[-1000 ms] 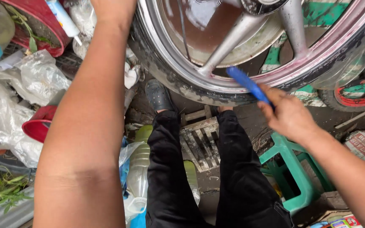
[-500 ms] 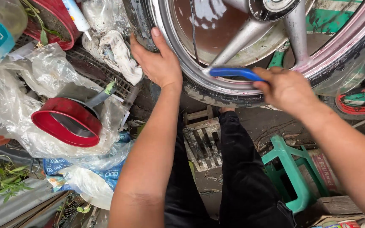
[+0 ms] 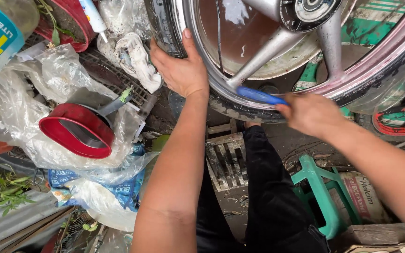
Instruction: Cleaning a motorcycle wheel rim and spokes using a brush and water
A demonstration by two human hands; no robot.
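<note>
Left hand (image 3: 180,70) fingers spread, bracing tyre (image 3: 226,105); right hand (image 3: 312,115) fingers clamped round blue tool handle (image 3: 258,96); wheel (image 3: 305,70) likely heavy, stiff; grip rim

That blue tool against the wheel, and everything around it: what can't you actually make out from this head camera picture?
- Blue tool: its working end is hidden in the right hand, which is motion-blurred.
- Wheel: the top and right parts are cut off by the frame edges.
- Left hand: its fingertips curl over the tyre, out of sight.
- Green stool: partly covered by the person's dark trouser leg.
</note>
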